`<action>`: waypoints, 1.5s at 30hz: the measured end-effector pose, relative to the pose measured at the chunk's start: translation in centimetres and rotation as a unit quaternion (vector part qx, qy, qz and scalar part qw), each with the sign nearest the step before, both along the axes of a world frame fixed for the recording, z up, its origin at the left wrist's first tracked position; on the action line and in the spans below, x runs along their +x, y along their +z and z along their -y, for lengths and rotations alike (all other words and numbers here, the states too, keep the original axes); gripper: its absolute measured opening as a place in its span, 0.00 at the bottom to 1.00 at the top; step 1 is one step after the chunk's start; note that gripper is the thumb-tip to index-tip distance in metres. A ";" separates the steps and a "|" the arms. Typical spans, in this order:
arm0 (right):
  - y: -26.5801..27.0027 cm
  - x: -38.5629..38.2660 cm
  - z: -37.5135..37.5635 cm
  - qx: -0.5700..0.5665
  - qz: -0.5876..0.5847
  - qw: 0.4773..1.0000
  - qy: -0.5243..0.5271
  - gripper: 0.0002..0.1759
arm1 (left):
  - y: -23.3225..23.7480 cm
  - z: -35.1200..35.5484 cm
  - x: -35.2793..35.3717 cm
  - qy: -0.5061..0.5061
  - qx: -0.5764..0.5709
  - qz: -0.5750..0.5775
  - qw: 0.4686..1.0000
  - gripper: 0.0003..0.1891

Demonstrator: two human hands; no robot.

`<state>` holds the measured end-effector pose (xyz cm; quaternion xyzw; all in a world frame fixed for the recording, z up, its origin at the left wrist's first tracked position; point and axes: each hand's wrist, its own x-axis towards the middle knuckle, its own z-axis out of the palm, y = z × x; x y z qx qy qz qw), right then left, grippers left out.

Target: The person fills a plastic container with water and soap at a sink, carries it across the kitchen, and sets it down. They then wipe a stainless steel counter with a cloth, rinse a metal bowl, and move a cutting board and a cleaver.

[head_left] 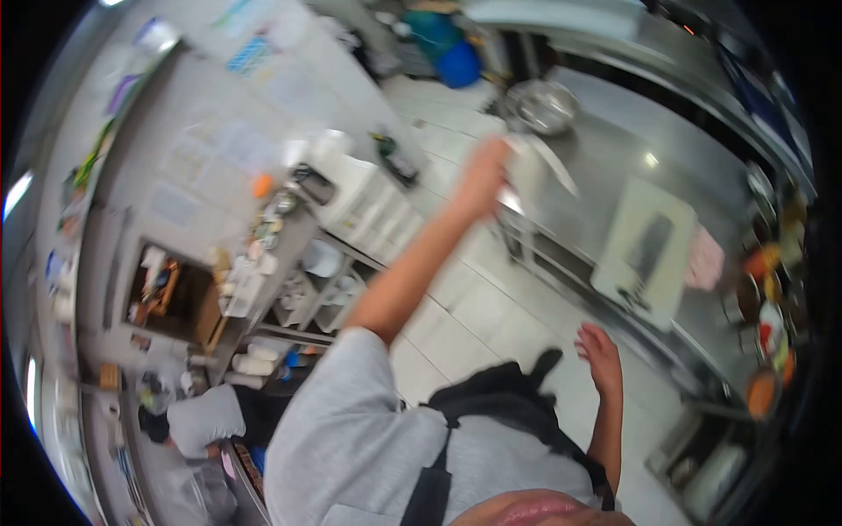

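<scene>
My left hand [485,178] is stretched out far in front, over the near corner of the steel counter [605,158]. Its fingers are closed on a whitish, blurred thing [529,171] with a pale strip sticking out; its kind I cannot make out. Just beyond it sits a shiny metal bowl [544,107]. My right hand [600,355] hangs beside the counter's edge, fingers loosely bent and apart, holding nothing. Closest to it on the counter is a white cutting board [675,289], with a broad-bladed knife [651,250] lying on it. A pink cloth [704,259] lies against the board.
Pots and colourful containers [772,324] line the counter's right end. White drawers [373,206] and a shelf unit [324,285] stand to the left. A blue bin [458,66] is at the back. Another person [206,416] bends at the lower left. White floor tiles [474,307] run between.
</scene>
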<state>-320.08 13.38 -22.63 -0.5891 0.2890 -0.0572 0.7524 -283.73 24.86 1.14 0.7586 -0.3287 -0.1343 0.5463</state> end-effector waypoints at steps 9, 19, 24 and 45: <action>4.0 6.0 -5.5 0.489 0.233 0.832 -0.122 0.47 | -13.5 -5.0 -12.2 -0.182 -0.103 -0.470 0.857 0.09; 2.4 19.7 -3.4 0.297 0.270 0.908 -0.116 0.26 | -22.3 -18.9 6.6 -0.155 0.106 -0.206 0.960 0.19; 6.5 25.0 2.9 0.005 0.166 0.937 -0.308 0.24 | -20.6 -25.1 13.3 -0.019 0.134 -0.377 0.916 0.19; -8.2 42.8 17.7 -0.584 -0.274 0.691 -0.325 0.25 | -21.8 3.3 24.8 -0.160 0.139 -0.392 0.895 0.23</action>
